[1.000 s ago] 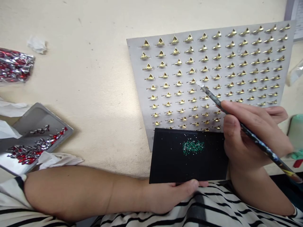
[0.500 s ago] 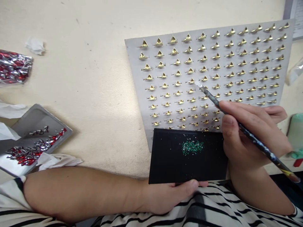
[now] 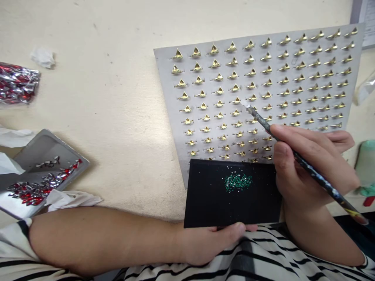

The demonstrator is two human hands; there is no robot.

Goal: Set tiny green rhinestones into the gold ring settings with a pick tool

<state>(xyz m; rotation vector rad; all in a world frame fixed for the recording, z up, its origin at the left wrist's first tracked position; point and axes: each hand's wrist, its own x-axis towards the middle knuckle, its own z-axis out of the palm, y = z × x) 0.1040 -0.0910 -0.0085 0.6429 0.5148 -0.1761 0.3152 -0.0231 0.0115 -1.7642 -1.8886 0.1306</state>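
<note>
In my right hand [image 3: 310,168] is a dark, paint-specked pencil-like stick [image 3: 304,162] with a pale tip, pinched between thumb and fingers. Its tip is beside a gold ring in the middle of a grey board [image 3: 166,66], which carries many rows of gold rings [image 3: 233,47] with triangular settings. My left hand [image 3: 216,240] grips the lower edge of a black tray [image 3: 231,208], its fingers mostly hidden underneath. Tiny green and clear stones [image 3: 238,182] lie in a heap on the tray, with a few scattered around. The tray overlaps the board's near edge.
At the left stands a metal tray [image 3: 49,142] holding red and silver pointed stones [image 3: 35,187]. Crumpled tissues [image 3: 73,198] lie against it. Farther back are a bag of red stones [image 3: 17,84] and another tissue [image 3: 43,57]. A green object [image 3: 366,164] stands at the right edge.
Almost nothing differs. My right hand and the back end of the stick have shifted very slightly left, while the tip stays by the same ring.
</note>
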